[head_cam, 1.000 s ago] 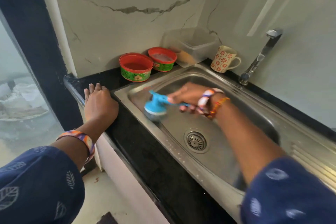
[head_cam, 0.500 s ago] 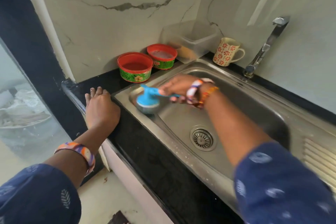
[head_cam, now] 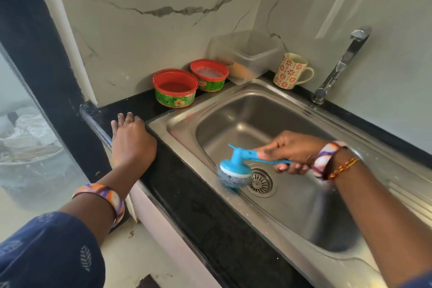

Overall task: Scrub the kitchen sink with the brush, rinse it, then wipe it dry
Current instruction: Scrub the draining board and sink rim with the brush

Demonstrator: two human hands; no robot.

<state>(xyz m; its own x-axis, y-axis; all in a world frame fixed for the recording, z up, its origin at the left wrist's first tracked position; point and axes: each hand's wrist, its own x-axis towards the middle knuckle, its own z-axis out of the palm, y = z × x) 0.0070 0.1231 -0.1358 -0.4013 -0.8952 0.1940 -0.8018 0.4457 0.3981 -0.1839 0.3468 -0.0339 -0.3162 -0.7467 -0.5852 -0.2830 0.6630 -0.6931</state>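
— Sink [head_cam: 268,110] first: where does it sit?

— Steel basin set in the black counter [head_cam: 201,213], running from near right to far left. Drainboard ribs lie on its right. Drain [head_cam: 260,182] sits in the basin floor, nearer the left wall.

— Fixtures and items at the far side?

— Tap [head_cam: 339,65] stands at the far right rim, spout raised. Clear plastic box [head_cam: 245,54] occupies the far corner against the marble wall. Patterned mug [head_cam: 291,70] stands just right of it. Two red-rimmed tubs, the larger one [head_cam: 175,87] to the left and the smaller one [head_cam: 209,75] beside the box, stand on the counter.

— Your hands?

— My left hand [head_cam: 132,142] rests palm down on the counter's left edge, fingers straight and holding nothing, just left of the sink rim. My right hand [head_cam: 292,149] is over the basin, fingers curled round the handle of the blue brush [head_cam: 235,167].

— Brush position?

— Its steel-wool head presses the basin floor, touching the drain's left edge. Head is blurred.
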